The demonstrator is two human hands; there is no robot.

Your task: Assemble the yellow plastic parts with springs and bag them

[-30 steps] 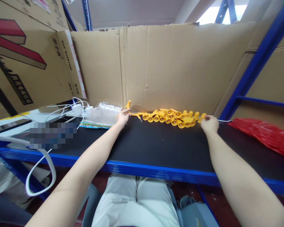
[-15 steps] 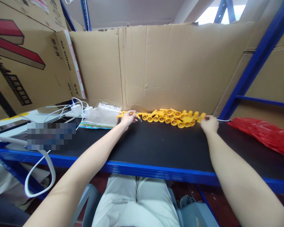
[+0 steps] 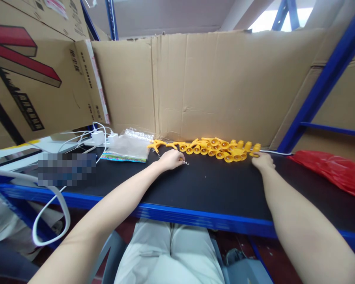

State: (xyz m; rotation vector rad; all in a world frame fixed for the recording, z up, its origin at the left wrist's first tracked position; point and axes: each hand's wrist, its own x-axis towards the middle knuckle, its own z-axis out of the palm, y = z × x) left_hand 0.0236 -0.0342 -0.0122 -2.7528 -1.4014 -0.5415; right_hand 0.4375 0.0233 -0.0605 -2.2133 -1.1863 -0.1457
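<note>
My left hand (image 3: 172,159) is closed over the dark mat, with a bit of yellow and a thin spiral metal screw (image 3: 187,163) sticking out past its fingers, like a corkscrew's; the rest is covered. Beside it lie branched yellow handles (image 3: 156,145), one with a metal spiral showing. At the right end of a row of yellow bell-shaped plastic pieces (image 3: 214,148), my right hand (image 3: 264,161) has its fingers closed at a yellow bell-shaped piece (image 3: 256,148). Many bells lie on their sides, their round mouths towards me.
A clear plastic bag (image 3: 131,144) lies left of the yellow parts, near white chargers (image 3: 98,137) with cables. Red plastic (image 3: 331,169) lies at the right. Cardboard (image 3: 213,86) stands along the back; a blue rail (image 3: 207,219) edges the bench.
My left hand has come away from the yellow handles, nearer to me and rightward, with a metal spiral now showing past its fingers. My right hand stays by the bells, slightly lower.
</note>
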